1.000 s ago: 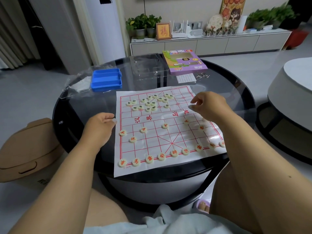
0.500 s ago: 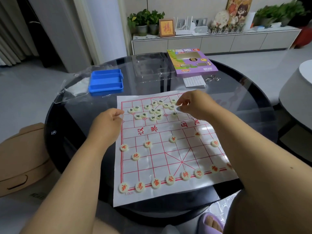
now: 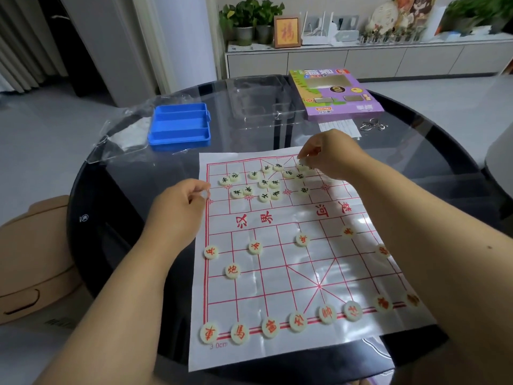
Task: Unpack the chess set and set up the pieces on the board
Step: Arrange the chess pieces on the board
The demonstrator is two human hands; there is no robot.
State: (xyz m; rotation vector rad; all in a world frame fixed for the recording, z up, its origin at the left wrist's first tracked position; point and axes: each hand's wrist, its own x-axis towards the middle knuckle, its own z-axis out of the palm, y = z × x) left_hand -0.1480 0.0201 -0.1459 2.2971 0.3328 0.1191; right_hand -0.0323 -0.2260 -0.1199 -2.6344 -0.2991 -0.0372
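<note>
**A:** What do I have on the head view?

**B:** I see a white paper board printed with a red grid (image 3: 291,262) lying flat on the round black glass-topped table (image 3: 111,207). Along its near edge stands a row of cream round discs with red characters (image 3: 270,327), and more red ones sit singly further up, among them one at the left edge (image 3: 211,252). On the far half, cream round discs with dark characters (image 3: 265,183) lie in a loose cluster, not on their points.

**A:** And the hands?

**B:** My left hand (image 3: 180,212) rests at the board's left edge, fingers curled, thumb and forefinger pinching something small and pale; I think it is the edge of the sheet, though the view is too soft to be sure. My right hand (image 3: 330,154) is over the far right corner of the grid, fingertips pinched around one pale disc (image 3: 302,163) right at the board surface.

**A:** Anything else on the table?

**B:** Beyond the board, a blue plastic tray with compartments (image 3: 180,126) sits to the left, on a crumpled clear plastic bag (image 3: 122,134). A clear plastic blister insert (image 3: 261,98) is just beside it, then a purple cardboard game box (image 3: 336,93). Near the box lie a white leaflet (image 3: 340,126) and small metal wire rings (image 3: 372,125).
</note>
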